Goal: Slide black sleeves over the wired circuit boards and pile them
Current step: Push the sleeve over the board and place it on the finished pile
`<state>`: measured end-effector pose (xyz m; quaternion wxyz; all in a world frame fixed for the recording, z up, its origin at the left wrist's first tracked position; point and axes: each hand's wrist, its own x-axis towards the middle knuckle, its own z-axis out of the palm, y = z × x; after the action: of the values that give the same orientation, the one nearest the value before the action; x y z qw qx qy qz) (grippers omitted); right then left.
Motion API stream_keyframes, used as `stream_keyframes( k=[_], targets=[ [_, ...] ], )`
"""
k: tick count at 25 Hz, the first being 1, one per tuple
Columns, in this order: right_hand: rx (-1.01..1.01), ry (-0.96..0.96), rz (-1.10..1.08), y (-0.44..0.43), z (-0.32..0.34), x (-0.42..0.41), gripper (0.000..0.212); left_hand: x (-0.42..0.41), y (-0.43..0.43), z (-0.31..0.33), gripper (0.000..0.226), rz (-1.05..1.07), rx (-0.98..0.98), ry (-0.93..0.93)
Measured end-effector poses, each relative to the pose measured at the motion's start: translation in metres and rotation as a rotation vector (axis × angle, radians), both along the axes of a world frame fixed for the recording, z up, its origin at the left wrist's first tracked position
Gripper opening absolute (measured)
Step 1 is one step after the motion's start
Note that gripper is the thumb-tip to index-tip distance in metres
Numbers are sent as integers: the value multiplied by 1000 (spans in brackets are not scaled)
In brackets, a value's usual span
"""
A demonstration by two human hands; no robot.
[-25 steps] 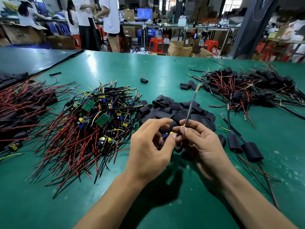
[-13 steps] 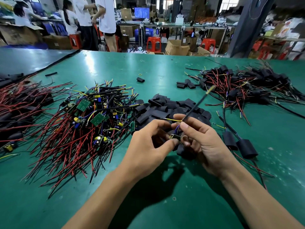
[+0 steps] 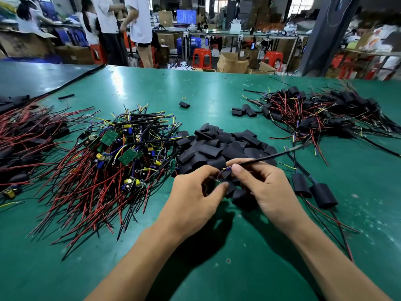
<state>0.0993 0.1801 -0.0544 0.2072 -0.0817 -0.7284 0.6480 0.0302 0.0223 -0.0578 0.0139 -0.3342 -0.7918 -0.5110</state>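
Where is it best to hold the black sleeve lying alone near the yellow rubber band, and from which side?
Pinch the lone black sleeve across its middle, coming from above. It lies flat on the table, clear of wires, long axis roughly left to right, so this probably leaves both ends free.

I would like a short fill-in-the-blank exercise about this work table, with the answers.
1. The table is ____ in colour.
2. The empty sleeves lie to the ____ of the bare boards.
3. The right hand pinches a ____ wire.
4. Two sleeved boards lie beside the ____ hand.
Answers: green, right, black, right.
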Motion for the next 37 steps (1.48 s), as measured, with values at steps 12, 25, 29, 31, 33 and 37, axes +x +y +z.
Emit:
stream_keyframes(
  k=[12, 25, 29, 31, 33, 37],
  targets=[
    [824, -485, 19, 37, -4, 11, 74, -25, -10, 28, 13, -97, 825, -1016],
    [282, -224, -171, 40, 4, 11, 21, -32, -7, 17, 15, 58, 804, -955],
    [-96, -126, -251, 40, 6, 6, 23, -34, -9, 18, 10, 93, 850, -999],
    [-296, -53, -271, 40, 8, 3, 11, -35, -11, 19, 12, 93, 865, -1026],
    [-487, 18, -289, 38, 8, 0, 8, -35, -11, 21, 14, 93, 875, -1051],
    [-809, 142, -239, 31, 3, -7, 5, -35, -11, 23, 16, 91, 904, -1101]
  ],
)
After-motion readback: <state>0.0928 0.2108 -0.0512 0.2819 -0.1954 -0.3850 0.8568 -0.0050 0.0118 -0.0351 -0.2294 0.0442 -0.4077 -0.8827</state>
